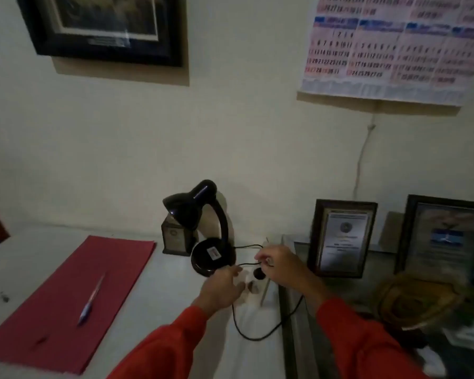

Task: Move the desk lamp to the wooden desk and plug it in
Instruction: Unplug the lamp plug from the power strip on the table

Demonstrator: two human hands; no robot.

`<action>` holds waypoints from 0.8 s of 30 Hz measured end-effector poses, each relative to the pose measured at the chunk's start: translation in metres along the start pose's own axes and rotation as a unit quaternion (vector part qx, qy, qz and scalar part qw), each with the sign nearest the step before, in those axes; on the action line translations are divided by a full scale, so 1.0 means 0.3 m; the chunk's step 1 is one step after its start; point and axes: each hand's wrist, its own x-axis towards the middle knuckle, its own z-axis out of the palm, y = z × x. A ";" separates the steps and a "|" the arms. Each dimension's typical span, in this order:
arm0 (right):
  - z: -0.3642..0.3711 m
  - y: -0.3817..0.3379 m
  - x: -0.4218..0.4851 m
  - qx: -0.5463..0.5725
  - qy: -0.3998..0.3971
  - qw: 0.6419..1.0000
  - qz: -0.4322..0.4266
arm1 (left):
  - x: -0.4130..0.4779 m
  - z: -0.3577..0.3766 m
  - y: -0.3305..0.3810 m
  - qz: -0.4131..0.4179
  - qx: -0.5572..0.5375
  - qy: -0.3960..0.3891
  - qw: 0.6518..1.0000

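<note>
A black desk lamp (203,228) with a bent neck stands on the pale desk top (153,310) near the wall, its round base bearing a small label. Its thin black cord (257,335) loops off the base and down the desk's right edge. A white power strip (253,288) lies just right of the base, with a black plug (257,274) sitting in one socket. My left hand (222,289) rests on the strip's near end. My right hand (281,265) pinches the cord just above the plug. Both sleeves are red.
A red folder (66,302) with a pen (91,299) lies at the left. A small dark box (175,240) stands behind the lamp. Two framed certificates (342,239) (443,239) and a woven basket (419,302) sit on a lower glass surface at right. A calendar hangs above.
</note>
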 end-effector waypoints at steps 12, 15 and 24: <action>0.115 0.155 0.089 -0.119 -0.135 0.983 -0.021 | 0.101 0.246 -0.027 -0.051 0.079 0.104 0.990; 0.133 0.169 0.086 -0.126 -0.127 0.984 -0.024 | 0.102 0.282 -0.027 -0.042 0.086 0.119 0.988; 0.162 0.185 0.091 -0.133 -0.101 0.986 -0.018 | 0.097 0.317 -0.015 0.014 0.105 0.143 0.984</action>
